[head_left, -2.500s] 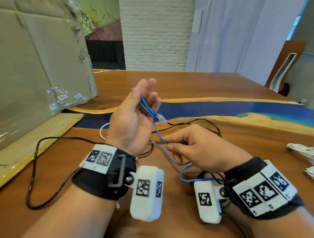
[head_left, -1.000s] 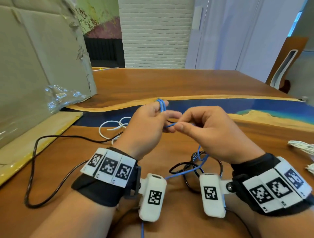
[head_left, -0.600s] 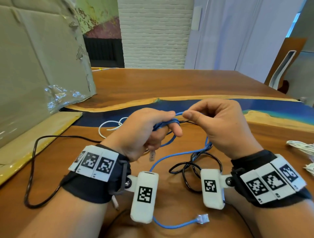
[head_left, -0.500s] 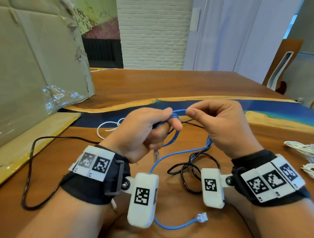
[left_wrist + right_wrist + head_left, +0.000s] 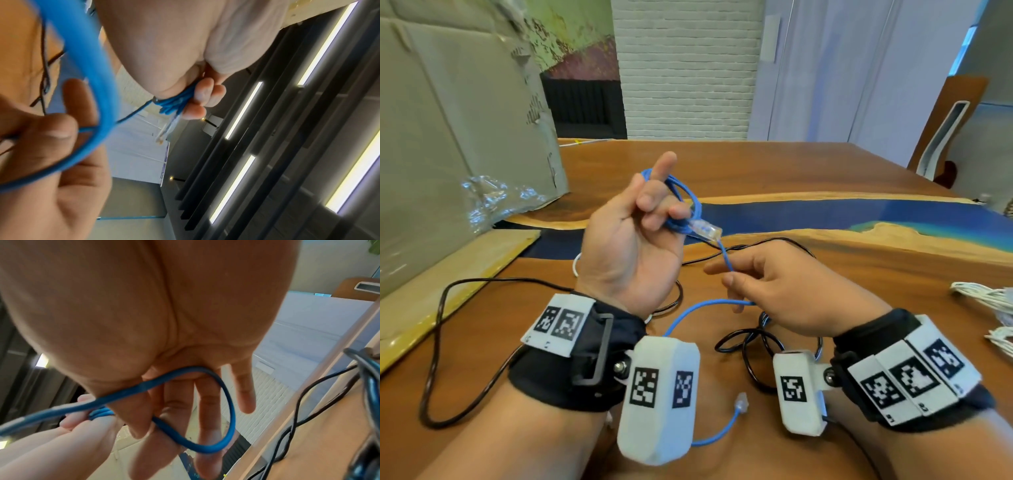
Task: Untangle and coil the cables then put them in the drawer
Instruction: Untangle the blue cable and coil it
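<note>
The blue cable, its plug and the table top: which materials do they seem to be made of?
Blue cable: smooth, slightly glossy jacket, probably plastic; it bends freely round the left hand.
Its plug: clear hard plastic, see-through.
Table top: varnished wood, grain and sheen visible, with a glossy blue inlay, perhaps resin.

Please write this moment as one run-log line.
step: coiling | left hand: holds thin blue network cable loops | right hand: pinches cable tail | black cable: on wooden table | drawer: unseen
</note>
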`<state>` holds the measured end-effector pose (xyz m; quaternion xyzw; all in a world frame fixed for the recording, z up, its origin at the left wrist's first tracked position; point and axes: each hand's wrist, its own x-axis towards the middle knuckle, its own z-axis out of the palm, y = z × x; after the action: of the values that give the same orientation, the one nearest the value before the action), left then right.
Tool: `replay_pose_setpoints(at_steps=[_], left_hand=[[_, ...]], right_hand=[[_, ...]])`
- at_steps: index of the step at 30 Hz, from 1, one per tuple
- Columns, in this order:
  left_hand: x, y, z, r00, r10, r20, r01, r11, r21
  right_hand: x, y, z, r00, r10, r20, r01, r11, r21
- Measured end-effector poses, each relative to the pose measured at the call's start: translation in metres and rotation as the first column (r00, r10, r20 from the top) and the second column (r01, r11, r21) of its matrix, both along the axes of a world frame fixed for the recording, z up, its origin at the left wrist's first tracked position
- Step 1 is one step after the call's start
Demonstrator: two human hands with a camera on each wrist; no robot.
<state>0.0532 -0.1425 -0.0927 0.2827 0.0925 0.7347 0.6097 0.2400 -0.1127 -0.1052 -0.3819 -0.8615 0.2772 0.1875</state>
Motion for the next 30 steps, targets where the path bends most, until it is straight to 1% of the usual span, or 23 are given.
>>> replay_pose_setpoints(at_steps=[2,3,4,6,7,8,10,12,14,17,18,19,21,22,25,27,29,30], left_hand=[[-0.003,0.001,0.002,0.995,0.096,0.014,-0.096,0.995,-0.005],[-0.001,0.002,0.002,0.990,0.144,-0.005,-0.144,0.989,-0.020],[0.002,0.003,0.001,0.979,0.196,-0.051,-0.198,0.979,-0.036],[0.009,0.003,-0.002,0.927,0.297,-0.228,-0.312,0.949,-0.034],[0.011,0.003,-0.003,0.875,0.338,-0.346,-0.362,0.932,-0.007],[0.013,0.003,-0.005,0.805,0.371,-0.463,-0.403,0.915,0.034],[0.014,0.001,-0.009,0.657,0.399,-0.639,-0.427,0.896,0.120],[0.015,-0.001,-0.010,0.542,0.393,-0.742,-0.416,0.893,0.169],[0.017,-0.003,-0.011,0.410,0.349,-0.842,-0.381,0.905,0.190],[0.014,-0.003,-0.013,0.136,0.286,-0.949,-0.322,0.918,0.231],[0.013,-0.003,-0.014,0.065,0.254,-0.965,-0.300,0.927,0.224],[0.012,-0.004,-0.014,0.017,0.214,-0.977,-0.271,0.941,0.202],[0.011,-0.005,-0.013,-0.029,0.139,-0.990,-0.233,0.962,0.142],[0.012,-0.007,-0.011,-0.029,0.104,-0.994,-0.224,0.969,0.108],[0.010,-0.008,-0.009,0.017,0.019,-1.000,-0.176,0.984,0.015],[0.005,-0.007,-0.008,0.043,-0.014,-0.999,-0.121,0.992,-0.019],[-0.001,-0.004,-0.010,0.058,-0.004,-0.998,-0.099,0.995,-0.010],[-0.003,-0.003,-0.011,0.054,0.020,-0.998,-0.116,0.993,0.013]], right_hand=[[-0.005,-0.003,-0.001,0.997,0.035,0.070,-0.035,0.999,0.002],[-0.008,-0.006,0.000,0.994,0.059,0.095,-0.059,0.998,-0.005],[-0.011,-0.008,0.000,0.990,0.087,0.108,-0.085,0.996,-0.019],[-0.014,-0.012,0.001,0.985,0.137,0.105,-0.134,0.990,-0.038],[-0.014,-0.013,0.001,0.984,0.154,0.093,-0.151,0.988,-0.042],[-0.013,-0.014,0.002,0.985,0.160,0.066,-0.156,0.986,-0.050],[-0.008,-0.013,0.002,0.989,0.140,-0.040,-0.143,0.986,-0.081],[-0.004,-0.012,0.004,0.980,0.105,-0.170,-0.124,0.987,-0.106],[0.000,-0.013,0.005,0.960,0.085,-0.265,-0.122,0.985,-0.123],[0.008,-0.012,0.009,0.943,0.100,-0.317,-0.151,0.978,-0.141],[0.010,-0.012,0.011,0.942,0.108,-0.319,-0.159,0.977,-0.139],[0.012,-0.011,0.012,0.938,0.112,-0.329,-0.163,0.978,-0.131],[0.014,-0.009,0.012,0.929,0.097,-0.358,-0.147,0.983,-0.114],[0.014,-0.008,0.012,0.929,0.089,-0.359,-0.134,0.986,-0.100],[0.012,-0.003,0.008,0.946,0.066,-0.316,-0.077,0.997,-0.023],[0.012,0.002,0.006,0.937,0.008,-0.349,-0.006,1.000,0.007],[0.013,0.006,0.004,0.912,-0.047,-0.408,0.048,0.999,-0.007],[0.014,0.008,0.003,0.906,-0.078,-0.416,0.076,0.997,-0.020]])
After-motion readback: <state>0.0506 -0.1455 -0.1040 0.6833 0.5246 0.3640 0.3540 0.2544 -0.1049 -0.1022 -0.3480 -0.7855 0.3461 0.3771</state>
